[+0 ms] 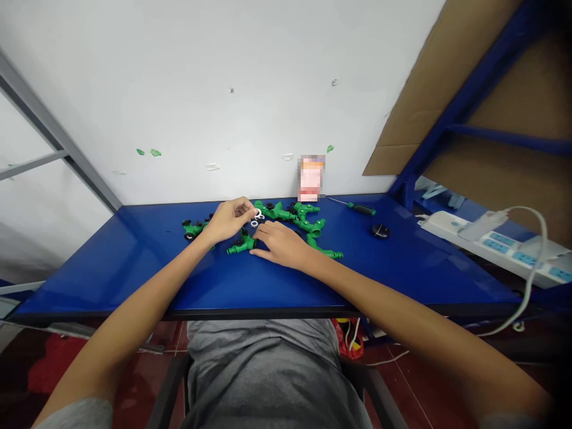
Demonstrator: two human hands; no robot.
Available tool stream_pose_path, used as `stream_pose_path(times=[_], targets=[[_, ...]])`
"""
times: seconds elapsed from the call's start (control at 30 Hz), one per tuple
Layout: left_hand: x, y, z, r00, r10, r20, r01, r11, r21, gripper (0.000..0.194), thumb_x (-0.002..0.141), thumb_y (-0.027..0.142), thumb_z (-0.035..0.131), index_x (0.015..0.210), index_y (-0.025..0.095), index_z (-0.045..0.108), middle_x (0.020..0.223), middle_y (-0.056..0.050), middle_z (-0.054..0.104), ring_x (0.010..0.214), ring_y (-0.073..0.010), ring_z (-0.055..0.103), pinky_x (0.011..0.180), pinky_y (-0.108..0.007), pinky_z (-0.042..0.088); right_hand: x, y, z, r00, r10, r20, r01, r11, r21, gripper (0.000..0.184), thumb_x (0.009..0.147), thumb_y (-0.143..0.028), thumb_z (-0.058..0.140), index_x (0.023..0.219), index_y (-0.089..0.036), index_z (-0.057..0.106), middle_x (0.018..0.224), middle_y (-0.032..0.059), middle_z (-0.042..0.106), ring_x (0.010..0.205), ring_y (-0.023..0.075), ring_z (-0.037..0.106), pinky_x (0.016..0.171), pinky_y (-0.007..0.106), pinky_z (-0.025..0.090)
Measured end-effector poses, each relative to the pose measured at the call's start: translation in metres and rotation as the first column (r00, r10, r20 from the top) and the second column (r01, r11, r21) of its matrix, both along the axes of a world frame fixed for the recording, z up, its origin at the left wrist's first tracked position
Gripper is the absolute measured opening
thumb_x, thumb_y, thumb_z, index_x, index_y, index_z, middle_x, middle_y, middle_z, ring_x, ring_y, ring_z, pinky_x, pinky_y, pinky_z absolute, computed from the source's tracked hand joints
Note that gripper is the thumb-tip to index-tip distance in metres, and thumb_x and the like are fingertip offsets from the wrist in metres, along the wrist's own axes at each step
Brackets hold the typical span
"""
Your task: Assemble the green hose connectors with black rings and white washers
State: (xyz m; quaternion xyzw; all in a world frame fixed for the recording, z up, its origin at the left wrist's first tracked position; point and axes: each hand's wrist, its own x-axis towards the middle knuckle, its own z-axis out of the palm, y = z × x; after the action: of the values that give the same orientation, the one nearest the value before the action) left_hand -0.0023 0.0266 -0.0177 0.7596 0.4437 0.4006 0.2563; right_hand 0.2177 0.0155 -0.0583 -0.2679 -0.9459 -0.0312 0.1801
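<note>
The left hand (230,219) is held up off the blue tabletop (134,265), with its grip brought together at the fingertips. A small white ring (258,213) appears to be pinched there, though it is partly hidden by the fingers. Being raised clear of the pile, the ring is kept apart from the other parts. Another pale ring (254,223) is lying just below it, among the green plastic hose connectors (308,226), which are heaped loosely near the middle of the tabletop, close to the back edge.

The right hand (279,244) is laid low across the tabletop, its fingers stretched toward a green connector (241,244) just beside them. Whether this grip is clamped on the connector cannot be told, as the contact is partly hidden. The hand seems placed to steady that piece rather than lift it.

The parts are gathered within easy reach of both hands, directly in front of the body. A screwdriver (361,208) with a green and black handle is laid further right, along with a round black object (381,231), away from the pile. A blurred packet (311,179) is propped against the white wall (179,107), and a white power strip (487,244) is placed off to the right.
</note>
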Motion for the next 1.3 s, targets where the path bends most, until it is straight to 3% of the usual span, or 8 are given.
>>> stream_pose_path(times=[0.13,0.3,0.47,0.73,0.83,0.97,1.2,1.3], targets=[[0.000,-0.001,0.003,0.993,-0.033,0.116,0.037,0.999,-0.036,0.034,0.095,0.051,0.076,0.094,0.017,0.071,0.088,-0.006,0.075,0.081,-0.0184,0.073,0.083,-0.033,0.062,0.005,0.000,0.005,0.984,-0.016,-0.175,0.026,0.998,0.055,0.024,0.101,-0.038,0.074,0.113,-0.017,0.075,0.111,0.0146,0.078,0.103,0.0327,0.071,0.095,0.047,0.057],[0.001,-0.002,0.001,0.962,-0.100,0.254,0.165,0.954,-0.249,0.042,0.093,0.054,0.083,0.093,0.016,0.066,0.086,-0.007,0.076,0.084,-0.0196,0.079,0.081,-0.034,0.069,0.014,-0.001,0.021,0.888,-0.012,-0.459,0.016,1.000,0.003,0.009,0.103,-0.023,0.061,0.103,-0.023,0.070,0.113,0.0096,0.076,0.107,0.0274,0.071,0.093,0.041,0.056],[0.007,-0.001,-0.017,0.958,-0.081,0.276,0.178,0.921,-0.347,0.043,0.096,0.054,0.081,0.094,0.016,0.061,0.090,-0.009,0.079,0.085,-0.0187,0.081,0.077,-0.033,0.070,0.015,0.002,0.013,0.944,-0.043,-0.326,-0.006,0.989,-0.147,0.006,0.102,-0.025,0.063,0.105,-0.023,0.067,0.114,0.0087,0.074,0.107,0.0271,0.071,0.094,0.040,0.055],[-0.001,0.006,-0.008,0.965,0.056,0.257,0.019,0.960,-0.279,0.031,0.099,0.043,0.078,0.095,0.016,0.062,0.088,-0.007,0.077,0.078,-0.0178,0.080,0.071,-0.030,0.069,0.019,0.002,0.009,0.989,-0.053,-0.137,0.030,0.986,-0.165,0.056,0.092,-0.054,0.082,0.132,-0.017,0.066,0.129,0.0181,0.072,0.123,0.0382,0.066,0.109,0.054,0.054],[-0.002,0.004,-0.002,0.953,0.028,0.300,0.054,0.964,-0.260,0.029,0.099,0.042,0.078,0.095,0.016,0.065,0.090,-0.006,0.076,0.079,-0.0170,0.079,0.074,-0.030,0.068,0.024,0.003,0.016,0.997,-0.031,-0.071,0.026,0.998,-0.066,0.048,0.090,-0.049,0.084,0.121,-0.014,0.074,0.124,0.0205,0.072,0.126,0.0425,0.063,0.119,0.062,0.046],[-0.001,0.000,0.003,0.933,-0.065,0.355,0.160,0.956,-0.246,0.034,0.093,0.048,0.085,0.094,0.016,0.073,0.087,-0.005,0.074,0.081,-0.0158,0.076,0.078,-0.030,0.068,0.028,0.005,0.025,1.000,-0.019,-0.009,0.017,0.993,-0.119,0.028,0.102,-0.035,0.068,0.115,-0.012,0.077,0.112,0.0191,0.073,0.113,0.0387,0.065,0.109,0.060,0.051],[-0.004,-0.006,0.012,0.871,-0.149,0.468,0.272,0.940,-0.208,0.039,0.085,0.048,0.093,0.103,0.016,0.081,0.089,-0.006,0.077,0.077,-0.0159,0.075,0.074,-0.028,0.066,0.029,0.008,0.031,0.922,-0.021,-0.387,-0.069,0.974,-0.218,0.037,0.111,-0.051,0.057,0.140,-0.030,0.063,0.155,0.0150,0.052,0.152,0.0367,0.047,0.127,0.063,0.041],[-0.001,-0.011,0.016,0.871,-0.208,0.446,0.289,0.950,-0.120,0.037,0.085,0.045,0.094,0.103,0.016,0.080,0.087,-0.005,0.077,0.074,-0.0152,0.075,0.069,-0.026,0.064,0.028,0.009,0.029,0.866,-0.074,-0.494,-0.096,0.946,-0.311,0.041,0.110,-0.056,0.056,0.143,-0.033,0.059,0.165,0.0144,0.041,0.161,0.0369,0.040,0.124,0.061,0.048]])
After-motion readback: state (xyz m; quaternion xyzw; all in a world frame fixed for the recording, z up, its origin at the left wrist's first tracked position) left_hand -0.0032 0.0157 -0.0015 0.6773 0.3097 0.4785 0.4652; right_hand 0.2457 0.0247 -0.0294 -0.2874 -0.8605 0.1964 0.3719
